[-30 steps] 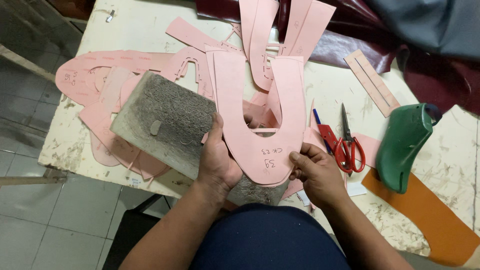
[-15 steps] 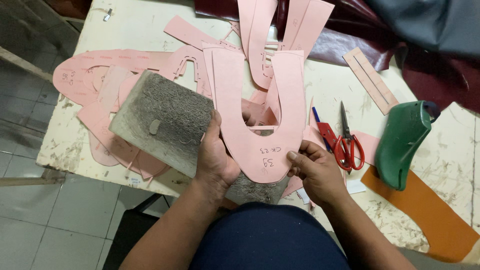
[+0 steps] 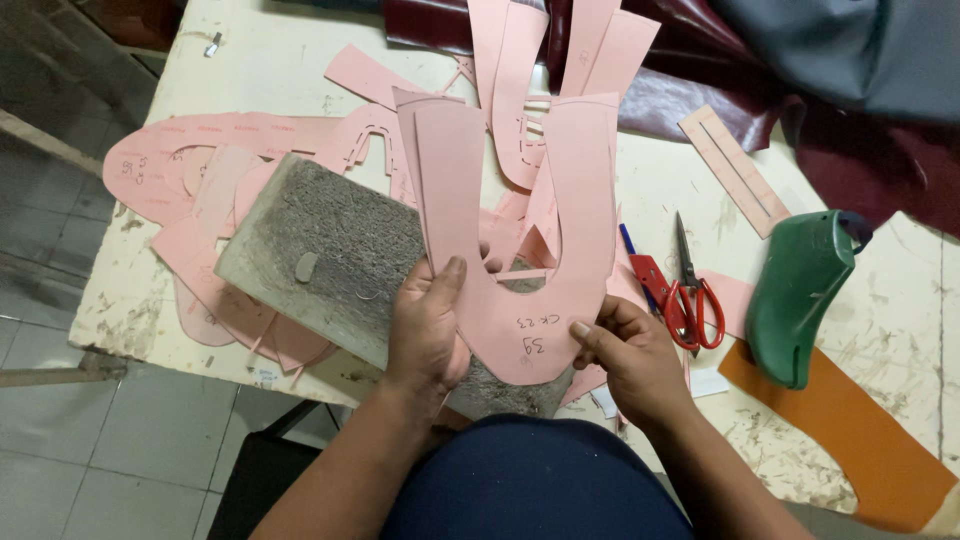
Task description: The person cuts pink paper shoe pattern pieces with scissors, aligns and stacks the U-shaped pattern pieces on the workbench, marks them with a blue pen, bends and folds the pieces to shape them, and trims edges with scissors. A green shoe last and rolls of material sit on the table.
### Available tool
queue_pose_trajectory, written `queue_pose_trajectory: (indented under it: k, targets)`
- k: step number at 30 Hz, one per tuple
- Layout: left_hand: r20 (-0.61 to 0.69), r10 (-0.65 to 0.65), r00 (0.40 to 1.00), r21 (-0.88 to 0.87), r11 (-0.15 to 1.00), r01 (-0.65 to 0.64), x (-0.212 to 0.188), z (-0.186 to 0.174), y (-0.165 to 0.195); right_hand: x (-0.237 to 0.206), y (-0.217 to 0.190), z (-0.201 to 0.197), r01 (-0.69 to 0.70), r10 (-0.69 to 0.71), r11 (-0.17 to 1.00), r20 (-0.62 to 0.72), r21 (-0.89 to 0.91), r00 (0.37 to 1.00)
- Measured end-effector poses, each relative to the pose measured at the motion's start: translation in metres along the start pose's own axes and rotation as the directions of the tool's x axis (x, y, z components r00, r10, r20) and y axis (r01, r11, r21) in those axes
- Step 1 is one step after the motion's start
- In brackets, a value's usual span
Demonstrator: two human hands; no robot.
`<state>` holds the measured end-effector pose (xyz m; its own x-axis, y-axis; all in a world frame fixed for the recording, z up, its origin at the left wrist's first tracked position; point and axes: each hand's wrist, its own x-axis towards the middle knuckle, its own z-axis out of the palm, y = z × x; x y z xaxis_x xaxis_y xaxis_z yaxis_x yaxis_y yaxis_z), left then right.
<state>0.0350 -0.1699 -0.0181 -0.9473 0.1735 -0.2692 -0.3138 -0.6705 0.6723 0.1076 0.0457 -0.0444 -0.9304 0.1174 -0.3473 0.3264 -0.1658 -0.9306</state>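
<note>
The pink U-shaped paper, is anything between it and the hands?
No. Both hands already hold the pink U-shaped paper: the left hand pinches its left side, the right hand its bottom edge.

Head view. Left hand point(image 3: 425, 325) and right hand point(image 3: 632, 358) pinch the curved base of a U-shaped pink paper pattern point(image 3: 520, 220), held above a grey felt-covered board point(image 3: 320, 250). More pink patterns point(image 3: 190, 160) cover the worktable point(image 3: 260, 60). Right: red-handled scissors point(image 3: 690, 290), green shoe last point(image 3: 800, 295), orange sheet point(image 3: 850, 440), maroon leather point(image 3: 690, 70).
</note>
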Motion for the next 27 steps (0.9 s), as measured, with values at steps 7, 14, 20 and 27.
queue_pose_trajectory:
  k: [7,14,20,27]
  targets:
    - [0.052,-0.048,0.998,-0.014,0.999,0.049,-0.009,-0.008,0.005,-0.008,-0.02,0.0,-0.013,0.027,0.983,-0.08,0.182,0.996]
    - [0.236,-0.027,0.971,0.023,0.999,0.022,-0.017,-0.011,0.0,-0.009,-0.018,-0.016,0.082,-0.065,0.989,-0.127,0.127,0.99]
    - [0.202,0.031,0.979,0.306,0.947,-0.094,-0.021,-0.007,0.011,-0.009,-0.007,-0.024,0.14,-0.122,0.98,-0.126,0.138,0.984]
    - [0.174,0.226,0.958,0.413,0.867,-0.279,-0.015,0.004,0.032,-0.013,-0.007,-0.029,0.126,-0.135,0.989,-0.124,-0.073,0.983]
